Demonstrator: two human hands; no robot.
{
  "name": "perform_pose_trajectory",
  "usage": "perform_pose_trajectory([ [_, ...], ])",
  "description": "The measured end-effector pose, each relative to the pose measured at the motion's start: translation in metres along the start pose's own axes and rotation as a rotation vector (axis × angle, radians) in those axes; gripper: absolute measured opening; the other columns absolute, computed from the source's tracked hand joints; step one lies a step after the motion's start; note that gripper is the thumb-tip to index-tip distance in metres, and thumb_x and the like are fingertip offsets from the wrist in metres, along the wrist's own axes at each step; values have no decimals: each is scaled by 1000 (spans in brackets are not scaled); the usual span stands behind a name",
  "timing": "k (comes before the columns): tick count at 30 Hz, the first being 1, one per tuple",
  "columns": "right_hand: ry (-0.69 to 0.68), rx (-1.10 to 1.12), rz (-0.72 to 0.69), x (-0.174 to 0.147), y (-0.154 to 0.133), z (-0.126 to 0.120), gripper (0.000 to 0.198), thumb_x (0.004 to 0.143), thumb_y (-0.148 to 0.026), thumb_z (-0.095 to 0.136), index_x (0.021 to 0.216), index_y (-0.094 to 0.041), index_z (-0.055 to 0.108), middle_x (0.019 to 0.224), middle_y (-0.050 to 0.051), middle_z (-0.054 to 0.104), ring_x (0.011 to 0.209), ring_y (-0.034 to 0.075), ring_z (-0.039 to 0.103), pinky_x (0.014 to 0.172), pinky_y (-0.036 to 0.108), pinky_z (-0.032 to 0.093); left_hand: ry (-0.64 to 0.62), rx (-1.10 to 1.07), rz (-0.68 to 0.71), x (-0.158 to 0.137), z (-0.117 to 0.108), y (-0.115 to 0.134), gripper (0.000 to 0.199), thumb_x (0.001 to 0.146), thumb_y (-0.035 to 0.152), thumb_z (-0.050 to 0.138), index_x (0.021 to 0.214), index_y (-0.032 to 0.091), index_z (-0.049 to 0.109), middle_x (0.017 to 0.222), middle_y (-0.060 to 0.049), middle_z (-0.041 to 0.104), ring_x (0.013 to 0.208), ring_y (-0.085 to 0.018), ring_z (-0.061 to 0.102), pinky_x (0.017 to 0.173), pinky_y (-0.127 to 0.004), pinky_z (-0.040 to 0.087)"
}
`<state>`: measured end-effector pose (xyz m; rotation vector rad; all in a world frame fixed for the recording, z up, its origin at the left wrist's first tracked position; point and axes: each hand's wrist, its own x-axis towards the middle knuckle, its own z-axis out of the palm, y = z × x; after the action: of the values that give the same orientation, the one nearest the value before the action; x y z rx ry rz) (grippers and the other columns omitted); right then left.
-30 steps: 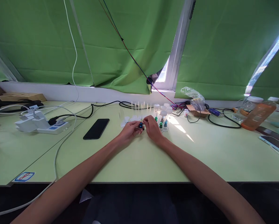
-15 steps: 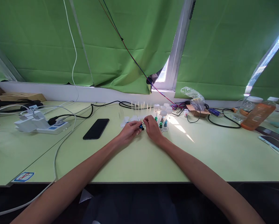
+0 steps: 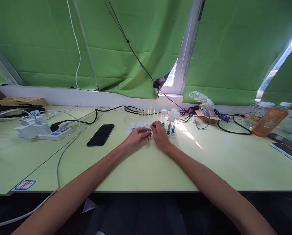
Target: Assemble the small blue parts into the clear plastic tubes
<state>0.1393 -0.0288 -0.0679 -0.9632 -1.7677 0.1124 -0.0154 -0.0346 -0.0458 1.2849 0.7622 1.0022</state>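
My left hand point(image 3: 135, 137) pinches a small blue and dark piece point(image 3: 147, 130) with a thin wire-like strand, too small to name surely. Close on its right, my right hand point(image 3: 160, 133) has its thumb and fingertips drawn together at the same piece; what they grip is hidden. Just right of my right hand stand several clear tubes point(image 3: 170, 121) with white caps, holding green and blue beads or balls. Behind both hands are several open clear tubes point(image 3: 126, 121) and a cluster of white caps point(image 3: 132, 125).
A black phone point(image 3: 100, 135) lies left of my hands, near a power strip point(image 3: 60, 133) and a white cable point(image 3: 60, 156). At the right are a small cardboard box point(image 3: 206, 118), an orange bottle point(image 3: 270, 121) and another phone point(image 3: 286, 151). Dark cables run along the back.
The small blue piece has turned in my left fingers, with its strand now pointing up and left. My left fingers have shifted slightly; my right hand stays nearly in place.
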Motion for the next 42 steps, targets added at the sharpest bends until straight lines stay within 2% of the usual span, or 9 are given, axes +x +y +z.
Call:
perform_pose_trajectory([
  [3, -2, -4, -12, 0, 1, 0, 13, 95, -24, 37, 84, -22, 44, 86, 5, 53, 80, 19, 50, 73, 33, 42, -11, 26, 19, 0, 0, 0, 40, 59, 38, 86, 85, 12, 71, 80, -6, 67, 65, -12, 59, 67, -28, 47],
  [12, -39, 52, -29, 0, 3, 1, 14, 95, -24, 39, 83, -22, 47, 87, 5, 55, 85, 19, 53, 75, 33, 45, -39, 151, 38, 4, -7, -7, 36, 68, 45, 80, 81, 12, 74, 71, -6, 67, 64, -13, 58, 68, -28, 47],
  [20, -34, 171, 61, 0, 1, 1, 12, 90, -25, 44, 84, -21, 52, 84, 3, 59, 80, 17, 56, 75, 32, 48, -35, 81, 5, 2, -6, -7, 39, 67, 44, 81, 86, 11, 76, 78, -8, 69, 68, -14, 60, 73, -29, 50],
  [28, -40, 245, 99, 1, -5, -2, 11, 87, -26, 46, 82, -21, 55, 83, 3, 61, 79, 16, 57, 75, 32, 49, -2, 10, -10, 2, -3, -7, 34, 64, 37, 84, 85, 11, 76, 83, -7, 70, 70, -12, 63, 77, -28, 51],
  [35, -44, 322, 143, 2, -3, -1, 11, 85, -27, 49, 82, -21, 58, 82, 2, 62, 79, 16, 58, 73, 31, 50, 10, -36, 0, 1, -2, -8, 32, 64, 35, 85, 84, 12, 76, 80, -6, 69, 68, -11, 61, 74, -28, 51],
  [42, -49, 370, 171, 2, -1, -1, 13, 84, -30, 51, 82, -20, 59, 83, 2, 62, 78, 15, 59, 72, 29, 50, 6, -75, -19, 2, -2, -10, 28, 66, 31, 84, 85, 11, 76, 80, -5, 69, 68, -9, 61, 78, -26, 51],
])
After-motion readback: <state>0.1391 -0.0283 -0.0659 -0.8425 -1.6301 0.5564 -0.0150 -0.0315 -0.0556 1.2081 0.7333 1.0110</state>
